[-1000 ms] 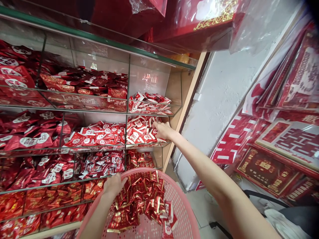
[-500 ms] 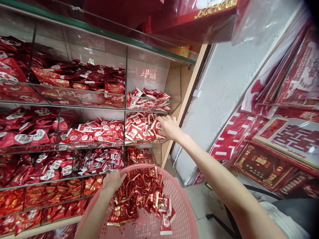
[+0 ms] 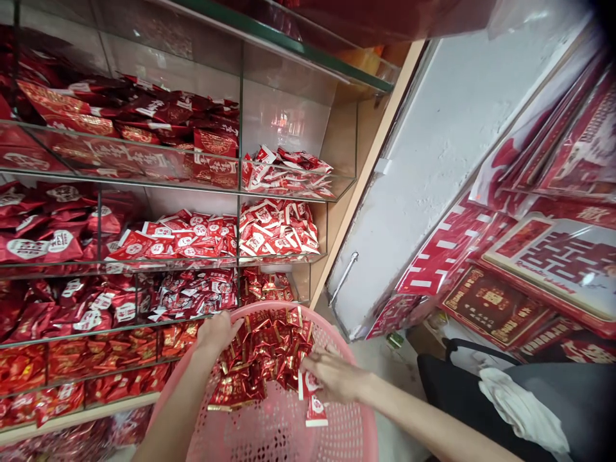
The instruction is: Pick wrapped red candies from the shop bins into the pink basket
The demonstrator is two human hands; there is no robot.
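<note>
A pink perforated basket stands below the shelves, holding a heap of red and gold packets. My left hand grips the basket's far left rim, fingers closed over it. Inside the basket, at the right of the heap, my right hand has its fingers closed on a red and white packet. Another red and white packet lies just below it. More red and white packets fill the shelf compartment above the basket.
Glass-fronted shelves with red packets run across the left. A pale wall stands beside them. Red decorations hang at the right, above a dark chair with a white cloth.
My right hand has moved from the shelf compartment down into the basket with a red and white packet. My left hand stays on the rim. The view has shifted slightly.
</note>
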